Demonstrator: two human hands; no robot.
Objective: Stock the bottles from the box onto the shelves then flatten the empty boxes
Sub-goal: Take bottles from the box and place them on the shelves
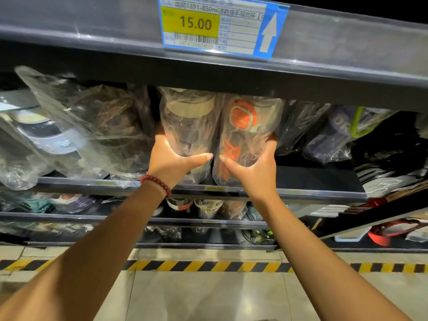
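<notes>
Bottles in clear bags, mid-frame: L hand wraps the beige-lid bottle, R hand wraps the orange bottle. Both sit side by side on the shelf, prob. so they stand neat.

Price tag on the shelf edge above both hands: "15.00", "1391-850ml", white up arrow. Barcode digits underneath too blurred to read.

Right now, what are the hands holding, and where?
Left hand grips the beige-lidded bottle at its lower body; right hand grips the orange-lidded bottle likewise.
</notes>
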